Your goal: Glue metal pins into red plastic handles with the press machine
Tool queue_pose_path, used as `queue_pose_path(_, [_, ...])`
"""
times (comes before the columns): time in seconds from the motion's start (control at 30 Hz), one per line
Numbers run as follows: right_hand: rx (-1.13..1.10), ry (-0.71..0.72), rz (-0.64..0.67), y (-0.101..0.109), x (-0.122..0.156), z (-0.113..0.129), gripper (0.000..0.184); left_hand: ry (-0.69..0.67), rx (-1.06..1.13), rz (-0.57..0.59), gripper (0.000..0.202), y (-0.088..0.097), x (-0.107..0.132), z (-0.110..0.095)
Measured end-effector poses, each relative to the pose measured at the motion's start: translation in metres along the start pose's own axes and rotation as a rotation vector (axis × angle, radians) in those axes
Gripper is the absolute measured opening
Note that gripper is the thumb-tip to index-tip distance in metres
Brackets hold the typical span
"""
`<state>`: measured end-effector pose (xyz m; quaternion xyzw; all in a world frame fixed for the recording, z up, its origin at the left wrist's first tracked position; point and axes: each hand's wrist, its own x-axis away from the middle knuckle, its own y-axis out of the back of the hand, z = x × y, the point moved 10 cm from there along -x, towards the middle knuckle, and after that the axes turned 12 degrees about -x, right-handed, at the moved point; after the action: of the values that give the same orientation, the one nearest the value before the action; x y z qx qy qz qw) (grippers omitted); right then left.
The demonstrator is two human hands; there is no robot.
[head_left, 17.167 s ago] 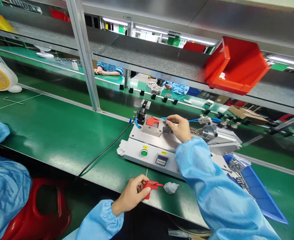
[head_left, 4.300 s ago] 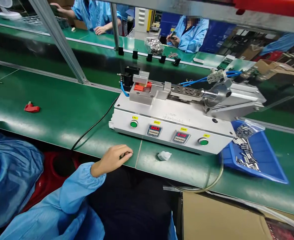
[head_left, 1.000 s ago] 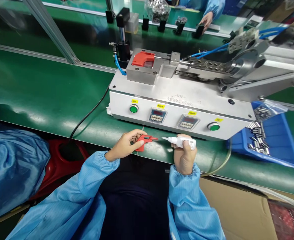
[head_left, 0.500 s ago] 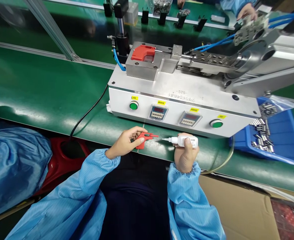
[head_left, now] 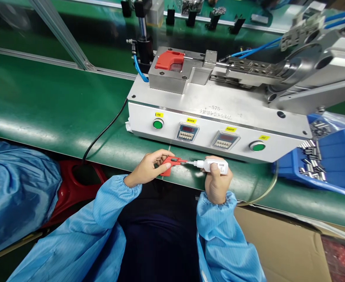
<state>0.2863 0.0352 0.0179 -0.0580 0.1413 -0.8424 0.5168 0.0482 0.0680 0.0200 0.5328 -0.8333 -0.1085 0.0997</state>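
Note:
Between the fingers and thumb of my left hand (head_left: 147, 167) is a red gun-shaped plastic part (head_left: 167, 169), its thin prong pointing right. My right hand (head_left: 218, 184) is closed around a small white squeeze bottle (head_left: 217, 166) that lies level, with the thumb along its side. The bottle's fine nozzle tip meets or nearly meets the end of the red prong; whether they touch I cannot tell. Both hands are over the front edge of the green bench (head_left: 113, 154). Behind them, another red part (head_left: 169, 59) sits in the metal fixture (head_left: 166, 84) on the machine.
The white machine (head_left: 154, 137) with green buttons and two counters stands just beyond my hands. At right, a blue bin (head_left: 339, 164) holds several metal cylinders (head_left: 311, 160). A cardboard box (head_left: 278, 243) is at lower right, a red stool (head_left: 72, 188) at left. A black cable (head_left: 106, 127) crosses the bench.
My right hand has brought the bottle slightly left, so its nozzle tip has closed the gap to the red part's prong. My left hand has barely moved.

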Motion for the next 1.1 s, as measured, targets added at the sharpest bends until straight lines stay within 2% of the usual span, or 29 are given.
queue_pose_path(0.17, [0.082, 0.017, 0.003, 0.0016, -0.0003, -0.0015, 0.051, -0.003, -0.001, -0.003, 0.031, 0.0004, 0.0002, 0.001])
queue_pose_path(0.5, [0.11, 0.041, 0.025, -0.0014, 0.0009, 0.0022, 0.053, -0.012, -0.008, -0.007, 0.031, 0.0003, 0.0005, 0.0001])
queue_pose_path(1.1, [0.042, 0.005, 0.012, -0.0022, 0.0005, 0.0023, 0.051, -0.014, -0.01, -0.003, 0.032, 0.0011, 0.0006, -0.0022])
